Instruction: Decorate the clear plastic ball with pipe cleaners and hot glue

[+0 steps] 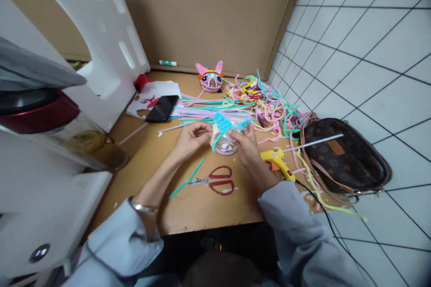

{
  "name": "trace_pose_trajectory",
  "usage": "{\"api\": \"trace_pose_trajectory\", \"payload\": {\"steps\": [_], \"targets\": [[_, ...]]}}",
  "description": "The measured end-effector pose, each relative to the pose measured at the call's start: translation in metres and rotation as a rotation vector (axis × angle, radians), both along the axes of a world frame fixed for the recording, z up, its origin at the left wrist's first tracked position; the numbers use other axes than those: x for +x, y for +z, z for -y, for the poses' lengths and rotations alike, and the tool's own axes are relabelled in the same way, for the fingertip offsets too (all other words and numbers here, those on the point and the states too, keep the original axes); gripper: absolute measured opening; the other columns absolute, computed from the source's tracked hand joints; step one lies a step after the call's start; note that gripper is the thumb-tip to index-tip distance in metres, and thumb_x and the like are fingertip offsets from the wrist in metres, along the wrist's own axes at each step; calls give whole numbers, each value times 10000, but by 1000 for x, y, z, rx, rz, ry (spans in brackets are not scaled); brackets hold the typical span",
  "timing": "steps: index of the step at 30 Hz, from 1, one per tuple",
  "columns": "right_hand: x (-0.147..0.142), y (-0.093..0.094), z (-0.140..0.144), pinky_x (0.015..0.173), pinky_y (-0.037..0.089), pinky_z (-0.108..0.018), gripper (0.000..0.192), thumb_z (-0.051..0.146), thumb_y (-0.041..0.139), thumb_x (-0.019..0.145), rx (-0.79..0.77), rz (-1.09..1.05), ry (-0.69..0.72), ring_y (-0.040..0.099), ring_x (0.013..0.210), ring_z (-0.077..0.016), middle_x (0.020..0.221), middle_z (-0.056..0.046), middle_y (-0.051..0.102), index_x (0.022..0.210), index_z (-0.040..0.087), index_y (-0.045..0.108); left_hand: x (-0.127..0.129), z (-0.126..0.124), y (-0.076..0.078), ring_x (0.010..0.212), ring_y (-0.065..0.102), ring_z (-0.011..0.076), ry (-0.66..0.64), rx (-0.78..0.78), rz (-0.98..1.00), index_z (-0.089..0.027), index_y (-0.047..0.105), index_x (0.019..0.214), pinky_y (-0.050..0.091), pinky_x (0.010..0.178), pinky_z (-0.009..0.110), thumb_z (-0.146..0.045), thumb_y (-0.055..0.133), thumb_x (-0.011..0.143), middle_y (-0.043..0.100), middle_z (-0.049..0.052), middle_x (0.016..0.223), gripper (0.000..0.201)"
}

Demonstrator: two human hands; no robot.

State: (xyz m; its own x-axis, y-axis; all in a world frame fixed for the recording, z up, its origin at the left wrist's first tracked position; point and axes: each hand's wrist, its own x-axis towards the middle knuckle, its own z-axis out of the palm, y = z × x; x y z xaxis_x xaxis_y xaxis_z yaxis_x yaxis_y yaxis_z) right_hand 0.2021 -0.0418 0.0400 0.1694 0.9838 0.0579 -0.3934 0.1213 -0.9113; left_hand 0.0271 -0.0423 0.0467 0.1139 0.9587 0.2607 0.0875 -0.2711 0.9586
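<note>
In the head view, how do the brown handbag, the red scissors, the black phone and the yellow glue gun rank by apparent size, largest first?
1. Brown handbag, clearly the largest.
2. Red scissors.
3. Yellow glue gun and black phone: they look nearly alike, and the phone lies farther from the camera, so I do not rank these two.

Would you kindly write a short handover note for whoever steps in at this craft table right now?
Left hand and right hand both grip the small clear ball, wrapped on top with blue pipe cleaner.
Red scissors lie just in front; yellow glue gun to the right.
Loose pipe cleaners are piled behind; a finished pink figure stands at the back.
Done: blue top partly on. Left: most of the ball remains bare.
</note>
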Motion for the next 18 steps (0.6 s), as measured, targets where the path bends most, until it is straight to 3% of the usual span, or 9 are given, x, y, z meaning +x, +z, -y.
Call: {"api": "trace_pose_trajectory", "payload": {"steps": [4, 8, 13, 18], "targets": [[1, 1, -2, 738, 565, -267, 712, 209, 829, 502, -19, -52, -44, 640, 761, -122, 819, 91, 595, 1115, 282, 475, 4, -1, -7, 793, 626, 188, 86, 28, -66, -189, 652, 756, 524, 782, 328, -414, 701, 698, 670, 42, 826, 238], [2, 0, -7, 733, 553, -269, 625, 210, 825, 483, -32, -70, -49, 635, 727, -119, 777, 96, 609, 996, 262, 471, 2, 0, -6, 720, 611, 177, 50, -18, -52, -183, 661, 755, 517, 753, 328, -432, 682, 725, 676, 31, 767, 252], [3, 0, -9, 727, 533, -239, 566, 210, 825, 468, -53, -125, -102, 629, 709, -100, 755, 104, 617, 880, 251, 440, -5, 6, 8, 932, 655, 240, -71, -71, -95, -160, 707, 665, 524, 882, 386, -420, 753, 657, 698, 98, 1030, 265], [3, -1, -8, 728, 537, -236, 539, 215, 825, 505, -4, -89, -79, 629, 704, -92, 745, 113, 589, 873, 252, 433, -5, 11, 12, 1058, 633, 292, -90, -6, -198, -155, 721, 627, 530, 917, 421, -437, 830, 614, 654, 134, 1090, 302]]}}
